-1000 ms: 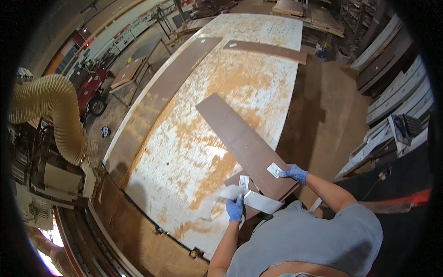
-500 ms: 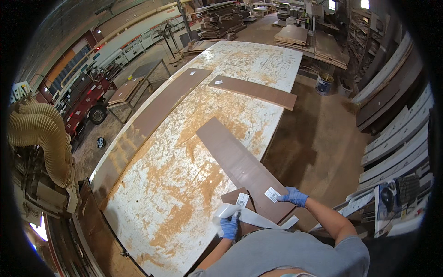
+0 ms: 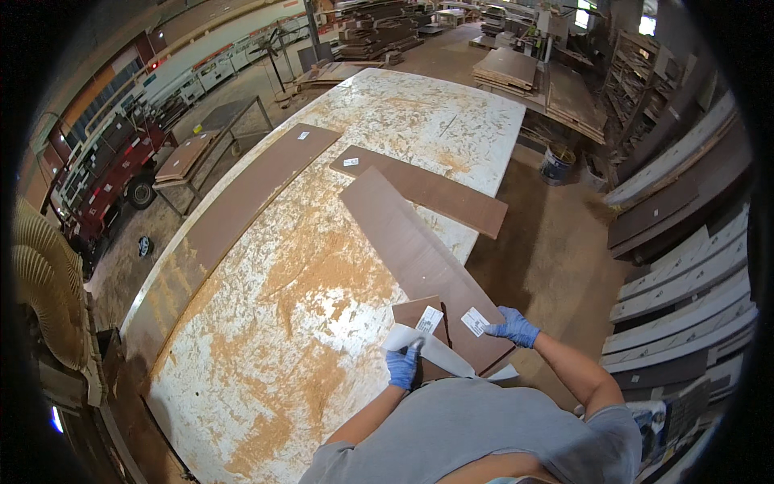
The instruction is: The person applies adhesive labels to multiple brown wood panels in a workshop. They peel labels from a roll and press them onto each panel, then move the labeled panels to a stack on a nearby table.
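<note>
My right hand (image 3: 516,327), in a blue glove, grips the right edge of a long brown board (image 3: 423,254) near its labelled end. That board slants away over the table, its far end overlapping a crosswise brown board (image 3: 439,194) in the picture. My left hand (image 3: 403,365), also in a blue glove, is closed on a curling white paper strip (image 3: 443,355) close to my body. Just beyond the strip a shorter brown piece (image 3: 414,310) bears a white label (image 3: 429,320); part of it is hidden. Another white label (image 3: 474,322) sits on the long board beside my right hand.
The white table (image 3: 266,339) is scuffed and strewn with sawdust. A long brown panel (image 3: 266,189) lies along its left side. White strips (image 3: 677,323) and boards lean at the right; a bucket (image 3: 557,164) stands on the floor. A ribbed hose (image 3: 48,274) is at far left.
The long board's far end has come up to the crosswise board, closing the gap seen between them. My hands keep their holds, and the whole view has shifted slightly.
</note>
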`<state>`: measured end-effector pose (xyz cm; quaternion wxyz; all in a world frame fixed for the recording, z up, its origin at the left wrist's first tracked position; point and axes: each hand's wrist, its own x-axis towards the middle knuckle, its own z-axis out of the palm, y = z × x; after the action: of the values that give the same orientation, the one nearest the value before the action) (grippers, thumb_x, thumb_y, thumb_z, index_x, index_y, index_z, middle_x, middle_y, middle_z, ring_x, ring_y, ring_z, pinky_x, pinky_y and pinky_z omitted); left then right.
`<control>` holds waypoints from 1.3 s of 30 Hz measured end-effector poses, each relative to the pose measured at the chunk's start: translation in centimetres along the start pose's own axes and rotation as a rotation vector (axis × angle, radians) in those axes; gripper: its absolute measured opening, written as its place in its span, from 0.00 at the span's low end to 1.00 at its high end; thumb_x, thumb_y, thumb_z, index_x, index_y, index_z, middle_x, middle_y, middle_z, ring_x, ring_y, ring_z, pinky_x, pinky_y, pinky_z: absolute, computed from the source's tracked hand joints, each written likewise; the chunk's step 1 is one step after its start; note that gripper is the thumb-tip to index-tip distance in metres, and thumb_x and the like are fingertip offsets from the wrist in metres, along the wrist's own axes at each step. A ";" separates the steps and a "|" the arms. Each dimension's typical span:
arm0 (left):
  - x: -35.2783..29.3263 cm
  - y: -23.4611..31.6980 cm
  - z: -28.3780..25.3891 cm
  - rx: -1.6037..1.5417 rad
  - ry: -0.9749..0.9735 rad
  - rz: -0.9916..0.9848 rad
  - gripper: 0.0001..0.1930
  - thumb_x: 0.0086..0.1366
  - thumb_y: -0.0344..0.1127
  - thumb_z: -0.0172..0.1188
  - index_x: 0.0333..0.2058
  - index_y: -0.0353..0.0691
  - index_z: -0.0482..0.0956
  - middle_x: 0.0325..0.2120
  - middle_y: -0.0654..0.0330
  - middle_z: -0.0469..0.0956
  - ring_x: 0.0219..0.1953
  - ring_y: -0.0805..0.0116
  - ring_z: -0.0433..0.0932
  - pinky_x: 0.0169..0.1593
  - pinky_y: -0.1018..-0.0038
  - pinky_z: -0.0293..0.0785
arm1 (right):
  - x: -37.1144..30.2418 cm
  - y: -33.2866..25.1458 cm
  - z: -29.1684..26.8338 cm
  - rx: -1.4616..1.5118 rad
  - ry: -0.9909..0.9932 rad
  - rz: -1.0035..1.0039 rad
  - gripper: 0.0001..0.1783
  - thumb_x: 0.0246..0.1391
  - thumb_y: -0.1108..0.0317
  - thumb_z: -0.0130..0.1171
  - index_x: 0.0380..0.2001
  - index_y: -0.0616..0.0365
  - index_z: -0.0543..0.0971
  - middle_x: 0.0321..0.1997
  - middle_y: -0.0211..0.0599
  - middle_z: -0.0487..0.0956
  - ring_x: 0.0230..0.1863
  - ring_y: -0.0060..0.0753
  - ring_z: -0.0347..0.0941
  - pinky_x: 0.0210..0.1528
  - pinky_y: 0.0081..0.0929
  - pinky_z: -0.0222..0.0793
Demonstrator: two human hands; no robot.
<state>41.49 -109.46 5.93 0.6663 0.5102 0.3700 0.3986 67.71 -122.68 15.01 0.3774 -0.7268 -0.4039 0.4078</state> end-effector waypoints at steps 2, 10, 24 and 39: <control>2.3 0.8 1.2 0.007 0.048 -0.010 0.12 0.55 0.28 0.63 0.38 0.33 0.76 0.33 0.59 0.78 0.35 0.70 0.76 0.42 0.73 0.72 | 2.5 1.9 -1.2 0.067 0.002 0.001 0.33 0.41 0.48 0.67 0.42 0.66 0.73 0.40 0.41 0.77 0.41 0.30 0.72 0.46 0.28 0.68; 11.3 2.5 6.0 -0.046 0.280 0.120 0.11 0.56 0.31 0.63 0.37 0.32 0.76 0.32 0.60 0.78 0.33 0.73 0.74 0.38 0.76 0.71 | 15.6 1.9 -11.5 0.522 -0.290 0.198 0.36 0.45 0.53 0.65 0.53 0.60 0.68 0.49 0.34 0.73 0.49 0.29 0.70 0.52 0.29 0.65; 25.8 -1.4 24.1 0.002 0.483 0.133 0.12 0.59 0.35 0.60 0.38 0.31 0.77 0.32 0.61 0.78 0.33 0.74 0.72 0.37 0.75 0.70 | 37.2 4.1 -20.9 -0.591 -0.108 -0.173 0.44 0.47 0.38 0.51 0.60 0.57 0.60 0.56 0.54 0.67 0.58 0.51 0.62 0.59 0.34 0.57; 22.9 0.7 27.6 -0.141 0.495 -0.095 0.15 0.60 0.37 0.59 0.42 0.33 0.74 0.34 0.59 0.78 0.35 0.71 0.76 0.37 0.75 0.73 | 37.7 3.8 -20.8 -0.272 0.049 -0.398 0.34 0.50 0.57 0.59 0.57 0.63 0.63 0.57 0.49 0.68 0.58 0.42 0.64 0.59 0.30 0.58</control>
<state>75.51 -99.18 10.29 0.6075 0.3313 0.5165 0.5044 100.32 -95.03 8.81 0.3586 -0.6866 -0.5812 0.2493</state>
